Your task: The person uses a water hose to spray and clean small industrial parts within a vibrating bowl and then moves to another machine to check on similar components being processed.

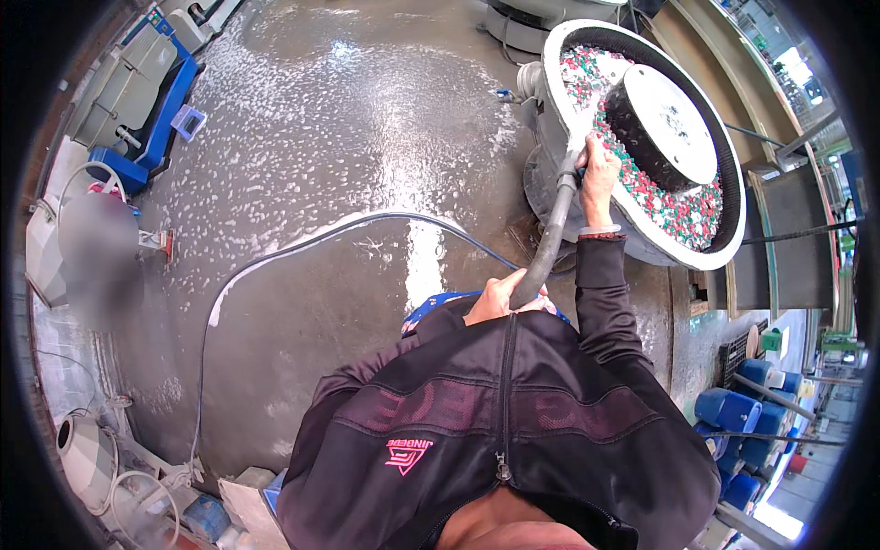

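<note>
A thick grey-black hose runs up from my waist to the rim of a round tub. My left hand is closed around its lower part, close to my jacket. Farther up, my right hand grips the hose near its end, at the tub's near-left rim. A whitish spray of water leaves that end and goes into the tub. Small red, green and white pieces fill the ring-shaped trough around a white-topped black centre hub.
A dark hose curves across the wet, foamy floor. Blue-and-grey machinery stands at the far left, with a blurred shape below it. Blue drums are grouped at the right, and grey metal panels stand beyond the tub.
</note>
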Tool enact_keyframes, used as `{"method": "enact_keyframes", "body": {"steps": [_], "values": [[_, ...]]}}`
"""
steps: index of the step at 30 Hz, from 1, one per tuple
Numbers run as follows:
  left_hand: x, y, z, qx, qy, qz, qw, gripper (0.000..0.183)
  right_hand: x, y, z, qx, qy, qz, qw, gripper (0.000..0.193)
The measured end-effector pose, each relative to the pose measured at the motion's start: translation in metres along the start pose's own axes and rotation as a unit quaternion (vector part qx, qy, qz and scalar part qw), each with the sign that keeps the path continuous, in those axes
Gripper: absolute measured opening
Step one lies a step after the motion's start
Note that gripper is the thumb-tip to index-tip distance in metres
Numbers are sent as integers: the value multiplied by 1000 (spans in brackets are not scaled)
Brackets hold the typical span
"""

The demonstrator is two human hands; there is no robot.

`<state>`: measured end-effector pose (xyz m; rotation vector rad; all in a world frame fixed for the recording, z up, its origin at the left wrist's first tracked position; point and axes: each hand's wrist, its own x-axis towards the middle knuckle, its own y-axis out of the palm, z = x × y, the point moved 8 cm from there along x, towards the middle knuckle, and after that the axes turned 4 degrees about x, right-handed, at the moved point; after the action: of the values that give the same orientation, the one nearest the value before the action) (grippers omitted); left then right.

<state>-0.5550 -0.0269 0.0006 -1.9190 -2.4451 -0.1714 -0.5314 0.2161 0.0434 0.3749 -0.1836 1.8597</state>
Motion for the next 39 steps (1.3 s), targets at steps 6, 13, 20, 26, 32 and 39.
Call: {"method": "enact_keyframes", "body": {"steps": [6, 13, 20, 26, 32, 39], "values": [[-4, 4, 5, 27, -4, -7, 1000, 22, -4, -1, 11, 1, -26, 7, 1000, 32], [1, 22, 19, -3, -27, 8, 1000, 26, -6, -25, -6, -4, 6, -30, 1000, 35], [29, 55, 16, 21, 41, 29, 999, 25, 8, -80, -30, 22, 33, -46, 998, 32], [48, 77, 26, -23, -13, -5, 1000, 26, 37, -93, -49, 33, 35, 7, 999, 31], [57, 94, 23, 37, -5, -57, 998, 26, 54, -87, -44, -26, 25, 33, 999, 35], [71, 124, 46, -7, -129, -36, 991, 23, 53, -140, -60, 3, 64, -20, 998, 34]]}}
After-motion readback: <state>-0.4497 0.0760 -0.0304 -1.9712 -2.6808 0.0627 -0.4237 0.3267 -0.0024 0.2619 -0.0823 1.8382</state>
